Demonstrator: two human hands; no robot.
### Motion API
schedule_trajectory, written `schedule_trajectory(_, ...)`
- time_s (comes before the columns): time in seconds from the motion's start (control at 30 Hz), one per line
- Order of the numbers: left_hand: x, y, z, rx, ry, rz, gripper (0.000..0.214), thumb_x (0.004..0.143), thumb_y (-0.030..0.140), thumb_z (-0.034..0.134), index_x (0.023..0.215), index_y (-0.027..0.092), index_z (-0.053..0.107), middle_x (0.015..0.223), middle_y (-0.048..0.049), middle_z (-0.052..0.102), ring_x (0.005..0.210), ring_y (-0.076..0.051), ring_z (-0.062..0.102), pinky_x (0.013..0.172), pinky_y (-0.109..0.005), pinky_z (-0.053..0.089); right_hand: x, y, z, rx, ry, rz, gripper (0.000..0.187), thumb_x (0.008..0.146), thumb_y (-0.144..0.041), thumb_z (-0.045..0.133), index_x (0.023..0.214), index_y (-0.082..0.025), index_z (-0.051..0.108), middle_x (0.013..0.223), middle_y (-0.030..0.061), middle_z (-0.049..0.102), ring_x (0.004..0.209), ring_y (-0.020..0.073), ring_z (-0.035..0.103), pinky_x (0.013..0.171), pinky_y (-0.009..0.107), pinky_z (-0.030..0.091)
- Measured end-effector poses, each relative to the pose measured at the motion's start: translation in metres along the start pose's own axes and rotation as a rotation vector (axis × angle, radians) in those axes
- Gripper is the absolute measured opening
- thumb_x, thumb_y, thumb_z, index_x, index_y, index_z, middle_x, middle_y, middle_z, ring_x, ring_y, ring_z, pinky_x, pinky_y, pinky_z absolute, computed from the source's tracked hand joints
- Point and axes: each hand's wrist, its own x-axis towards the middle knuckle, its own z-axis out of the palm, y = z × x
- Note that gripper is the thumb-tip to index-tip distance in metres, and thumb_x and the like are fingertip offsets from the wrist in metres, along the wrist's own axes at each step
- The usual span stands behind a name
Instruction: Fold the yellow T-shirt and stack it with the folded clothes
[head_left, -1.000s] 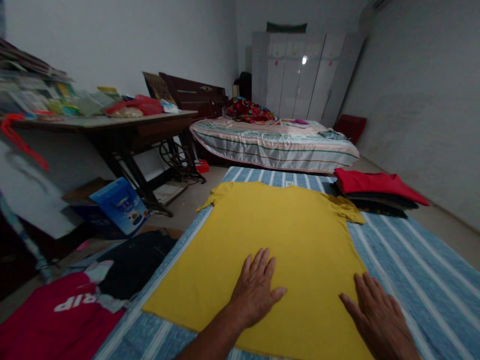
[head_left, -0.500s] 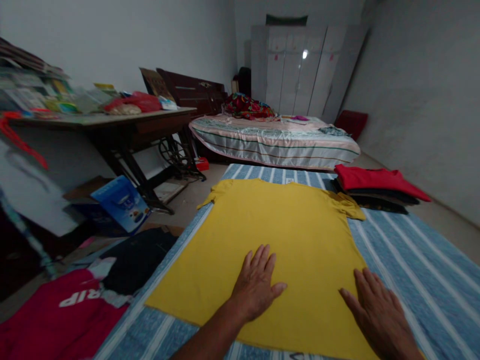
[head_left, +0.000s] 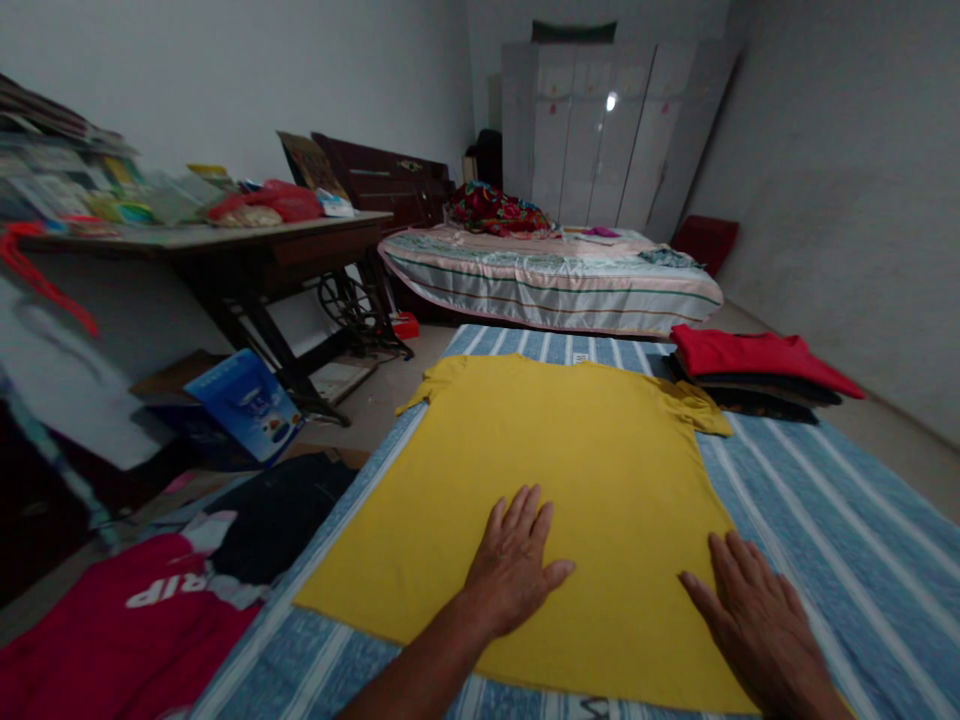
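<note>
A yellow T-shirt (head_left: 570, 450) lies spread out flat, its neck end away from me and its hem near me. Beneath it is a blue and white striped sheet (head_left: 840, 530). My left hand (head_left: 514, 560) rests palm down on the lower middle of the shirt, thumb out to the right and fingers stretched. Over the shirt's right edge near the hem lies my right hand (head_left: 761, 610), also flat with its fingers extended. Neither hand grips anything. The shirt's right sleeve (head_left: 697, 408) looks bunched, and part of the right hem is hidden by my right hand.
A folded clothes stack (head_left: 757, 365), red on top, sits at the far right of the sheet. Left and lower are a pink-red garment (head_left: 135, 630), dark clothing (head_left: 289, 510) and a blue box (head_left: 247, 405). Beyond stand a treadle table (head_left: 285, 235), another bed (head_left: 555, 280) and a wardrobe (head_left: 592, 140).
The view has shifted very slightly. Both hands stay flat in the same places on the shirt, and the shirt keeps its shape.
</note>
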Motion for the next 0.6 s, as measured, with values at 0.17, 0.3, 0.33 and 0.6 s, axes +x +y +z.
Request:
schedule_trajectory(0.17, -0.0002, 0.0005, -0.0008, 0.003, -0.003, 0.002, 0.071, 0.088, 0.059, 0.036, 0.145, 0.017, 0.029, 0.156, -0.0104, 0.012, 0.144, -0.025, 0.006, 0.116, -0.048, 0.007, -0.0026, 0.0034, -0.0003, -0.044, -0.012, -0.059, 0.044, 0.086, -0.035, 0.038, 0.124, -0.023, 0.059, 0.142, 0.0125, 0.041, 0.137, 0.0389, 0.018, 0.102, 0.060, 0.025)
schedule_trajectory(0.3, 0.0003, -0.0002, 0.0013, 0.009, 0.012, 0.008, 0.071, 0.088, 0.060, 0.035, 0.144, 0.017, 0.030, 0.156, -0.0104, 0.013, 0.144, -0.025, 0.006, 0.116, -0.049, 0.008, -0.0027, 0.0042, -0.0009, -0.039, -0.003, -0.071, 0.045, 0.087, -0.036, 0.035, 0.125, -0.025, 0.058, 0.142, 0.0108, 0.042, 0.138, 0.0373, 0.019, 0.101, 0.059, 0.027)
schedule_trajectory(0.33, 0.0004, -0.0003, 0.0015, 0.011, 0.015, 0.009, 0.071, 0.088, 0.060, 0.035, 0.144, 0.017, 0.030, 0.156, -0.0105, 0.013, 0.144, -0.025, 0.006, 0.116, -0.049, 0.008, -0.0022, 0.0037, -0.0009, -0.039, 0.001, -0.061, 0.046, 0.087, -0.037, 0.034, 0.125, -0.024, 0.058, 0.142, 0.0115, 0.042, 0.137, 0.0374, 0.019, 0.102, 0.059, 0.027)
schedule_trajectory(0.6, 0.0005, -0.0010, 0.0027, 0.013, 0.023, 0.014, 0.072, 0.088, 0.061, 0.035, 0.144, 0.016, 0.030, 0.156, -0.0114, 0.014, 0.144, -0.026, 0.006, 0.116, -0.050, 0.009, 0.0004, 0.0004, -0.0021, -0.002, 0.001, -0.003, 0.053, 0.087, -0.044, 0.031, 0.124, -0.018, 0.058, 0.143, 0.0153, 0.040, 0.137, 0.0378, 0.021, 0.103, 0.058, 0.026)
